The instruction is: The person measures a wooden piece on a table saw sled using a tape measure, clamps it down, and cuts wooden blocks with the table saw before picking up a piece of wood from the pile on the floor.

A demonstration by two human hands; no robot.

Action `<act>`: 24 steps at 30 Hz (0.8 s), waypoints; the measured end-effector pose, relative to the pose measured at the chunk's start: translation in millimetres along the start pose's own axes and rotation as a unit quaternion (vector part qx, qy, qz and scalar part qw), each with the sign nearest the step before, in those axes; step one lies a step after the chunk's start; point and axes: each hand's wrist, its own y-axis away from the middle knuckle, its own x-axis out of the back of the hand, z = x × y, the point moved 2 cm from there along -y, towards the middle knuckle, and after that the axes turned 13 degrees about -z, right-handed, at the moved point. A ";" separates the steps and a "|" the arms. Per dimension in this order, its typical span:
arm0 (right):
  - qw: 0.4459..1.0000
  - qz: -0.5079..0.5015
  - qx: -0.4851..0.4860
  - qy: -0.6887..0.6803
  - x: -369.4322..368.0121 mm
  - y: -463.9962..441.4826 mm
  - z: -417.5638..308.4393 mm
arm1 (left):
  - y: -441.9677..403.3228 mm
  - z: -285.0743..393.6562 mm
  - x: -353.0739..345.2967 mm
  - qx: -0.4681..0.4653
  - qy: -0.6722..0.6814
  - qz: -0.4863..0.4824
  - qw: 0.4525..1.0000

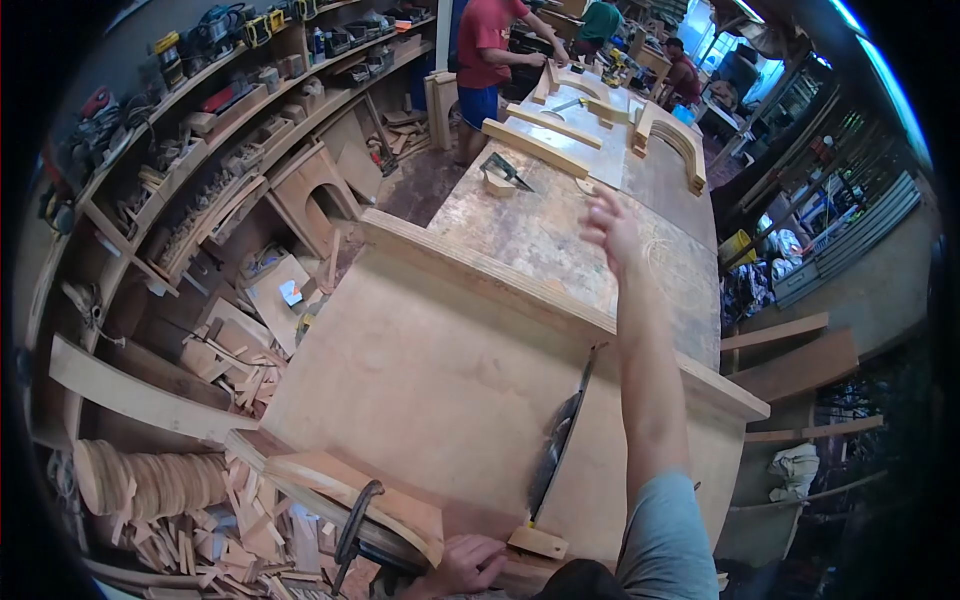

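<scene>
My right hand reaches far forward over the worn worktable, fingers spread with nothing in them. Below that forearm lies a plywood saw sled with a raised fence along its far side. A circular saw blade stands up through a slot in the sled. At the near end of the slot sits a small wood block. My left hand rests at the sled's near edge, its fingers lying on the wood. Just left of it are a shaped board and a dark metal clamp.
On the far worktable lie a dark-handled tool, wooden strips and curved wooden frames. A person in a red shirt stands at its left; others work farther back. Offcuts and shelves fill the left.
</scene>
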 end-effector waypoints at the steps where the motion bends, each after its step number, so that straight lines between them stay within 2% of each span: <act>1: 0.998 -0.005 -0.036 0.046 -6.2 14.9 7.5 | 0.1 0.3 -0.2 -0.001 0.001 0.000 1.000; 2: 0.993 -0.011 -0.072 0.090 -9.6 31.9 16.1 | 0.2 -0.3 -0.4 -0.003 0.004 0.005 1.000; 4: 0.983 -0.029 -0.061 0.172 -9.6 73.2 41.3 | 0.6 -1.4 1.3 -0.007 0.007 0.009 1.000; 6: 0.929 -0.059 0.015 0.364 0.0 128.6 68.0 | 1.3 -1.6 2.3 -0.013 0.012 0.009 1.000; 8: 0.884 -0.076 0.106 0.448 -16.1 202.8 45.8 | 3.1 -2.0 0.9 -0.015 0.014 0.015 1.000; 10: 0.879 -0.078 0.035 0.468 -22.4 273.1 11.7 | 4.1 -1.2 -0.4 -0.020 0.017 0.018 0.999; 12: 0.868 -0.030 -0.013 0.495 0.1 339.9 12.3 | 4.9 1.1 -0.8 -0.022 0.031 0.013 0.999; 14: 0.871 0.082 -0.021 0.484 18.8 407.1 18.8 | 5.7 5.2 1.1 -0.020 0.016 0.015 1.000; 16: 0.883 0.124 -0.030 0.451 40.1 464.7 27.9 | 4.1 7.9 2.8 -0.015 -0.001 0.011 1.000; 17: 0.893 0.160 -0.044 0.419 52.9 491.9 35.9 | 2.6 8.3 2.7 -0.043 -0.034 0.033 0.998; 18: 0.894 0.165 -0.057 0.413 60.7 512.3 38.6 | 4.2 9.0 0.7 -0.067 -0.065 0.050 0.994; 20: 0.840 0.224 -0.105 0.483 64.6 546.6 37.3 | 7.6 4.9 -5.1 -0.064 -0.051 0.054 0.995; 21: 0.842 0.223 -0.127 0.475 60.3 556.6 35.7 | 7.4 8.2 -2.2 -0.061 -0.062 0.061 0.994; 23: 0.879 0.260 -0.106 0.386 54.5 574.2 32.5 | 17.0 14.7 -5.1 -0.045 -0.075 0.058 0.994; 24: 0.881 0.260 -0.112 0.379 61.8 584.0 48.0 | 16.7 15.9 -4.9 -0.056 -0.086 0.085 0.991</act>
